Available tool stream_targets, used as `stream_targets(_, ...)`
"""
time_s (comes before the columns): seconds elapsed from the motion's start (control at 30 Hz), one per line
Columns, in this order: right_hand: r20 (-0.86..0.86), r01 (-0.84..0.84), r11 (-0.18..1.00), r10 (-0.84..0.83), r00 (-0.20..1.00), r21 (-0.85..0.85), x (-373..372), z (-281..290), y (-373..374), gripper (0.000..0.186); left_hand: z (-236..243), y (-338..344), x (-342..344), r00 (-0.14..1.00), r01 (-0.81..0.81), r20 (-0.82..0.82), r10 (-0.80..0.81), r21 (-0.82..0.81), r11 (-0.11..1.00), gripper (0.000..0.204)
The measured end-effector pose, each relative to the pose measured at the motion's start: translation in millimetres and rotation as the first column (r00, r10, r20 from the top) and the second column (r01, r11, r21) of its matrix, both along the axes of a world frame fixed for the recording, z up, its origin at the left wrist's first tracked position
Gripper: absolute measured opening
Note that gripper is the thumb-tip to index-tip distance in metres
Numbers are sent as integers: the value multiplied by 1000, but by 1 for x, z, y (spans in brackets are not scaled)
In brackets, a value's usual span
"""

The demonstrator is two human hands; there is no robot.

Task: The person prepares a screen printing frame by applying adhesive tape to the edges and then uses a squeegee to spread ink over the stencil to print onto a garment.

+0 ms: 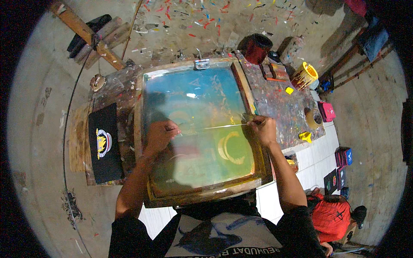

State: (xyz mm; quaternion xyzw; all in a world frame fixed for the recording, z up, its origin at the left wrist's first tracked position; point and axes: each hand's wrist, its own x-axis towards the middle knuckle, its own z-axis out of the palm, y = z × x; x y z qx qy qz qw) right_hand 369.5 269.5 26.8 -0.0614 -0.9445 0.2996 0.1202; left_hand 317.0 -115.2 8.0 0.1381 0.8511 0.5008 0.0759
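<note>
A silk-screen frame [138,116] with wooden edges lies on the worktable, its mesh [202,103] blue at the far end and yellow-green nearer me, with a pale crescent outline on it. Above the mesh, my left hand [162,136] is closed in a pinch on one end of a thin, shiny strip of clear tape [223,127]. The strip runs rightward to my right hand [263,128], whose fingers close round a small brownish roll [248,117], seemingly the tape roll, by the frame's right edge. My fingers partly hide it.
Black printed cloth [103,146] lies left of the frame. A metal hinge clamp [201,64] grips its far edge. A dark red can [258,48], a yellow paint-streaked container [304,76] and a brown tape roll [312,117] stand rightward. A person in red [331,219] is at lower right.
</note>
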Motion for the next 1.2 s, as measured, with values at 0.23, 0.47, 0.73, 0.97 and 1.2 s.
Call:
stream_targets(0.23,-8,-38,950,43,999,310,-1,-3,-11,23,-12,11,-12,999,37,-24,-39,-72,997,15)
stream_targets(0.47,22,14,940,-23,999,341,-1,-2,-18,25,-28,22,-20,996,20,-93,-17,34,999,10)
stream_targets(0.73,95,6,929,-44,994,370,-7,-11,-10,27,-51,27,-17,996,-41,-82,45,47,998,10)
stream_targets(0.97,127,-26,887,-36,991,461,-11,-16,-9,36,-43,29,-12,975,-69,-213,61,-30,997,12)
stream_targets(1.2,151,-45,862,-38,988,505,-10,-5,-18,48,-42,42,-9,950,-112,-301,85,-73,991,25)
